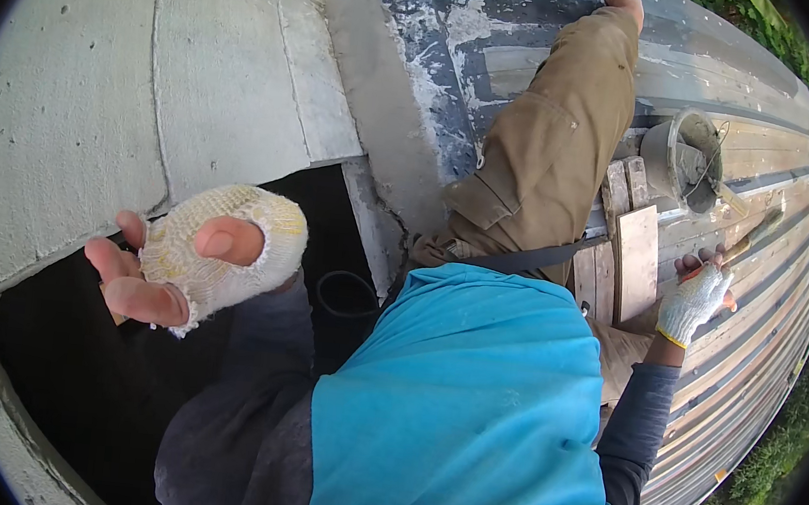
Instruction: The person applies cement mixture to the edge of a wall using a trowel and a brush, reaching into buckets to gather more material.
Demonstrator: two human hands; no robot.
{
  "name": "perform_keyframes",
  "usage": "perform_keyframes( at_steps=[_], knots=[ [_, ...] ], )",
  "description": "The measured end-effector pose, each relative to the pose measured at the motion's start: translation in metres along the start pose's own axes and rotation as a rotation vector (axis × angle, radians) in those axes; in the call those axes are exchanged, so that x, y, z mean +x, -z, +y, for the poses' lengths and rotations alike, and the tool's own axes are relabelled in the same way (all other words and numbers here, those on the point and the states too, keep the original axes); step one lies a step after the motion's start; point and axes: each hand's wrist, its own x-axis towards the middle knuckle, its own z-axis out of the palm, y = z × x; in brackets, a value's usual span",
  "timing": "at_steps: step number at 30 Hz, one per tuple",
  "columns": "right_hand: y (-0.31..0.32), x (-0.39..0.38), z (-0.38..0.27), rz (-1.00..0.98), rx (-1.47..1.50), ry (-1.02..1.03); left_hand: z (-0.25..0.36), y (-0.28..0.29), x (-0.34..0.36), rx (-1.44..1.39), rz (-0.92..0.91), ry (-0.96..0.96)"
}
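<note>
Right hand (695, 300), gloved with bare fingertips, is wrapped snugly around the wooden handle of what looks like a brush (757, 235), out over the ribbed roof (758, 325). Can't tell if the bristles are touching. Left hand (199, 267) is half curled, palm turned inward, over a dark opening (36, 334); something tan peeks out under those fingers, but I can't say whether it's gripped.

Just beyond the brush sits a grey bucket (662, 156) with a wire handle and some grey stuff inside, next to a few wooden boards (635, 260).

Progress-wise, the big concrete panels (80, 85) look mostly surfaced to me, seam lines still showing. The darker strip (383, 75) beside them seems smoothed, though its lower end is cracked, so maybe that's unfinished.
</note>
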Motion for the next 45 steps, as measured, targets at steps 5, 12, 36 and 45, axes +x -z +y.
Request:
perform_keyframes(
  at_steps=[5, 12, 36, 45],
  knots=[
    [0.032, 0.011, 0.018, 0.164, -0.127, -0.012, -0.024, -0.008, -0.011, 0.135, 0.196, 0.134],
    [0.063, -0.011, 0.05, 0.226, -0.492, 0.022, -0.022, 0.006, 0.003, -0.25, 0.09, 0.208],
    [0.136, -0.062, 0.092, 0.227, -0.851, -0.117, 0.041, 0.147, -0.246, -0.423, -1.588, 2.256],
    [0.128, -0.066, 0.087, 0.223, -0.845, -0.14, 0.046, 0.149, -0.244, -0.424, -1.544, 2.299]
  ],
)
